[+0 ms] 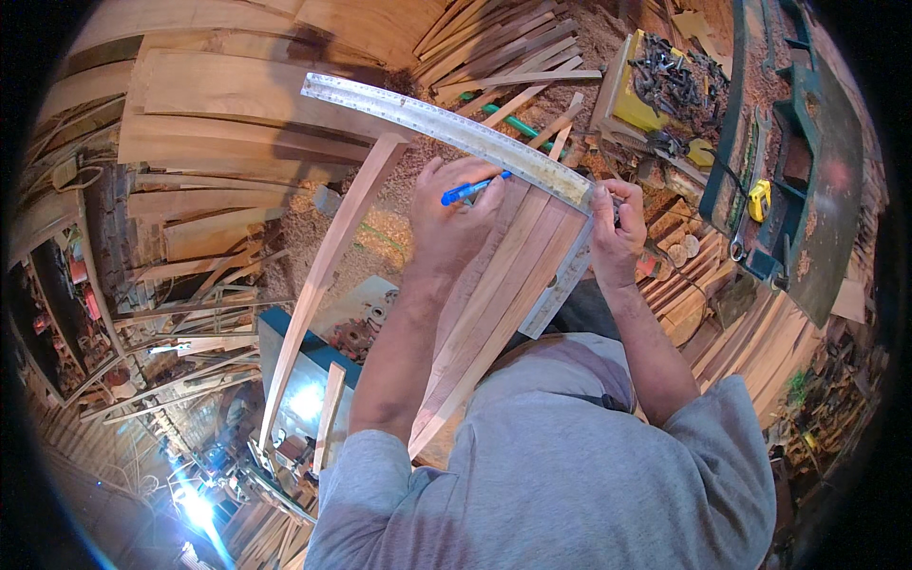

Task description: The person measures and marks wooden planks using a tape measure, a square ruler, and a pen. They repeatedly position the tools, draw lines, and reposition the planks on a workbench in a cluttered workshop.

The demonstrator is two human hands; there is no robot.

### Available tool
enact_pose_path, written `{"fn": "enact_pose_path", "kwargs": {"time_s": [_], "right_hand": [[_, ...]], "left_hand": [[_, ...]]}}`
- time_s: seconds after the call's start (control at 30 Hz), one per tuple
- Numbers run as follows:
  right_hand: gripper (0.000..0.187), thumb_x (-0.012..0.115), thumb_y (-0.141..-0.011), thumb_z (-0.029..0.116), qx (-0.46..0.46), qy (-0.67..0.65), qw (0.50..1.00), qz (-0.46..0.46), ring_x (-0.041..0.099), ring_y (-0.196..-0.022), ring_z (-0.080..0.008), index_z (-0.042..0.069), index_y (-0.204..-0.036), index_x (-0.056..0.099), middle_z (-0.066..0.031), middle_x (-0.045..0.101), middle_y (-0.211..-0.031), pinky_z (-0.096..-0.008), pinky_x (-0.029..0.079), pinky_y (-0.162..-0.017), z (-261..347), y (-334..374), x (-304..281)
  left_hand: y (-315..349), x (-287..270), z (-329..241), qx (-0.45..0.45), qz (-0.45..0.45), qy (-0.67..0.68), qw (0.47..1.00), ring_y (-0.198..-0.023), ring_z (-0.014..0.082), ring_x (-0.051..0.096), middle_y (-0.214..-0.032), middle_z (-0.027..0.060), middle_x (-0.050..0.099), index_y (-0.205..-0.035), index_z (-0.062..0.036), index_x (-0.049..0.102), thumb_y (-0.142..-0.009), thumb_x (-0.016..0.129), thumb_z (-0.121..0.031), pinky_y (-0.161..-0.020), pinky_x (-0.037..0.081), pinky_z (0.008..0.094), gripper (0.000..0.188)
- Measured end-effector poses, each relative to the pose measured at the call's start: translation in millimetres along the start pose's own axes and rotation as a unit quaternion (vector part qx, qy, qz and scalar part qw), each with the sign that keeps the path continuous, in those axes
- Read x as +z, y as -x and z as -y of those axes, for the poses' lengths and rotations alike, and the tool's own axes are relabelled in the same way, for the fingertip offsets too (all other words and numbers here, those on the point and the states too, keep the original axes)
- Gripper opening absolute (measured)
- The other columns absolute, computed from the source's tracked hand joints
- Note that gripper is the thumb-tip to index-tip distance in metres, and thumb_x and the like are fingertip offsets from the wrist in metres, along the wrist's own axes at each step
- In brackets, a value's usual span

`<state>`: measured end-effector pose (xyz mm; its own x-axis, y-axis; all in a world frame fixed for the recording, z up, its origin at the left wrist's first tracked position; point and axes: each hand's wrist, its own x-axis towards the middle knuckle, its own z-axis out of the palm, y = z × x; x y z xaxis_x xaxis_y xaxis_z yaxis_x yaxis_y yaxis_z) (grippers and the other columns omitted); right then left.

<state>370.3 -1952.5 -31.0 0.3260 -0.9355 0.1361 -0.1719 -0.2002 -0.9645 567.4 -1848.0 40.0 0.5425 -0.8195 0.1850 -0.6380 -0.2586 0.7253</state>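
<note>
A blue pen (464,192) is pinched in my left hand (448,223), close to the near edge of a metal carpenter's square (446,131). My right hand (617,231) grips the square at its corner, thumb on top. The long blade reaches to the far left across the ends of several wooden strips (513,271) laid side by side, and the short leg (559,290) runs back toward my lap along their right side. My left hand and forearm partly cover the strips. A separate long wooden strip (328,242) stands off to the left, its far end at the blade.
Wide boards (218,100) are stacked at the far left. A yellow box (644,109) of dark metal pieces stands far right, beside a green machine (817,180) carrying a yellow tape measure (759,201) and a wrench (760,138). Wood shavings (598,43) cover the floor.
</note>
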Motion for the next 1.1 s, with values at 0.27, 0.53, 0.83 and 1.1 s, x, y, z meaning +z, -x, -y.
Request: {"fn": "enact_pose_path", "kwargs": {"time_s": [0.27, 0.53, 0.83, 1.1], "right_hand": [[0.010, 0.065, -0.103, 0.006, 0.030, -0.014, 0.999, -0.007, 0.058, -0.081, -0.0114, 0.000, -0.096, 0.064, -0.0037, 0.063, -0.098, -0.0259, 0.048, -0.072, -0.4, 0.8, 0.4], [0.009, 0.065, -0.103, 0.006, 0.044, -0.016, 0.999, 0.003, 0.057, -0.081, -0.0089, 0.000, -0.097, 0.065, -0.0022, 0.063, -0.100, -0.0245, 0.048, -0.072, 1.5, 2.5, 0.3], [0.013, 0.065, -0.102, 0.005, 0.018, -0.009, 1.000, 0.004, 0.059, -0.084, -0.0110, -0.002, -0.091, 0.065, -0.0041, 0.065, -0.103, -0.0250, 0.049, -0.072, -2.8, 1.3, -1.4], [0.013, 0.066, -0.102, 0.005, 0.025, -0.005, 1.000, -0.001, 0.060, -0.087, -0.0125, -0.002, -0.090, 0.065, -0.0048, 0.066, -0.102, -0.0263, 0.049, -0.075, -0.4, 1.2, -1.5]], "left_hand": [[-4.0, -3.5, -1.0, 0.024, -0.013, -0.049, 0.998, -0.100, 0.0242, 0.074, -0.099, 0.0049, 0.079, -0.094, -0.0119, 0.078, -0.086, 0.076, -0.007, -0.104, 0.048, 0.0471, 0.009], [-3.3, -12.0, 3.0, 0.003, -0.007, -0.049, 0.999, -0.108, 0.0229, 0.072, -0.103, 0.0058, 0.079, -0.100, -0.0147, 0.080, -0.087, 0.077, -0.016, -0.112, 0.039, 0.0524, 0.014], [0.3, -7.9, -10.3, -0.010, 0.016, 0.001, 1.000, -0.102, 0.0249, 0.073, -0.102, 0.0079, 0.079, -0.096, -0.0104, 0.079, -0.087, 0.077, -0.012, -0.109, 0.043, 0.0482, 0.010], [0.4, 1.1, -8.6, 0.011, 0.025, 0.023, 0.999, -0.101, 0.0237, 0.073, -0.099, 0.0064, 0.079, -0.094, -0.0104, 0.079, -0.085, 0.077, -0.008, -0.109, 0.043, 0.0454, 0.009]]}}
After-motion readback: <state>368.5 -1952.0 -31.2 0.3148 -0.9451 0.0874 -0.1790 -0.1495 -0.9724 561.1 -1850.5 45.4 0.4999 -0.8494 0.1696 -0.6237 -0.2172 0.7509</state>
